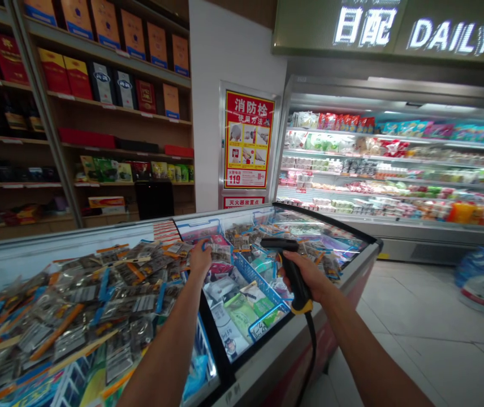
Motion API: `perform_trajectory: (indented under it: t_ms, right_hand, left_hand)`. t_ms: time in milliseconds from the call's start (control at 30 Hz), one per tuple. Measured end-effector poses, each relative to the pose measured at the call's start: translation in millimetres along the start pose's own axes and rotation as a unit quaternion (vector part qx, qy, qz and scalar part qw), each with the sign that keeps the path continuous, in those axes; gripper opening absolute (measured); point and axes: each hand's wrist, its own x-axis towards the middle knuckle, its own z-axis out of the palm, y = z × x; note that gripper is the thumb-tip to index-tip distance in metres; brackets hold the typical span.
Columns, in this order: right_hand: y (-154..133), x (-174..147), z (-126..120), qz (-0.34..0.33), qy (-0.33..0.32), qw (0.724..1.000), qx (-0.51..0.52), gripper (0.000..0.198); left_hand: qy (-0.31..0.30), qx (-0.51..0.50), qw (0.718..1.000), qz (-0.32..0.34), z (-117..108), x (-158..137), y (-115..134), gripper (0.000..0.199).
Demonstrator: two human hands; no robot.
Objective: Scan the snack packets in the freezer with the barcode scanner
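My right hand [305, 275] is wrapped round the grip of a black and yellow barcode scanner [296, 282]. Its head points left over the chest freezer, and a dark cable runs down from its base. My left hand [201, 259] reaches over the freezer's glass top, fingers closed on a small clear packet [219, 252] with a printed label; part of it is hidden by the fingers. To the left, a heap of similar small packets [135, 282] with orange and blue headers covers the glass. More packets [246, 237] lie on the right part of the top.
Under the glass of the freezer [373, 249] are blue wire baskets [263, 282] with bagged goods. Shelves with boxes [134, 96] stand at the back left. A lit refrigerated display [394, 158] lines the right, with wrapped water bottles [479, 268] on the floor.
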Motion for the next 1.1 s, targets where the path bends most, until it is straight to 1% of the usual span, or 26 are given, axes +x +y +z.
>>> perform_trajectory:
  t_ms: [67, 167, 333, 400, 433, 467, 533, 633, 733, 833, 967, 1100]
  right_hand:
    - [2, 5, -3, -0.004, 0.023, 1.000, 0.020, 0.026]
    - [6, 17, -7, -0.007, 0.067, 0.997, 0.038, 0.026]
    - [14, 37, -5, -0.027, 0.127, 0.990, 0.058, 0.024]
    - [16, 42, -3, -0.017, 0.147, 0.987, 0.059, 0.024]
    - [16, 44, -2, -0.010, 0.155, 0.986, 0.058, 0.023]
    - [17, 45, -1, -0.004, 0.159, 0.985, 0.058, 0.023]
    - [19, 47, -1, 0.003, 0.161, 0.985, 0.059, 0.022]
    - [21, 48, -4, 0.007, 0.156, 0.986, 0.064, 0.022]
    - [23, 47, -10, 0.001, 0.153, 0.986, 0.063, 0.022]
    - [24, 44, -16, -0.012, 0.150, 0.988, 0.040, 0.023]
    - [24, 39, -22, -0.027, 0.150, 0.988, 0.025, 0.024]
    - [25, 34, -22, -0.025, 0.138, 0.990, 0.022, 0.027]
  left_hand:
    - [0.031, 0.071, 0.997, 0.016, -10, 0, 5, 0.032]
    - [0.071, 0.163, 0.984, 0.024, -31, -1, 13, 0.034]
    - [0.129, 0.266, 0.954, 0.049, -65, -1, 27, 0.040]
    - [0.165, 0.302, 0.936, 0.075, -70, -3, 34, 0.042]
    - [0.175, 0.325, 0.925, 0.091, -68, -4, 38, 0.042]
    - [0.175, 0.348, 0.915, 0.108, -63, -5, 41, 0.042]
    - [0.148, 0.385, 0.901, 0.137, -46, -7, 45, 0.041]
    - [0.070, 0.396, 0.902, 0.156, -4, -10, 42, 0.040]
    - [-0.007, 0.405, 0.903, 0.140, 40, -9, 31, 0.037]
    - [-0.054, 0.416, 0.902, 0.103, 71, -7, 20, 0.036]
    - [-0.080, 0.419, 0.901, 0.086, 96, -3, 13, 0.041]
    - [-0.090, 0.402, 0.908, 0.081, 109, -1, 10, 0.045]
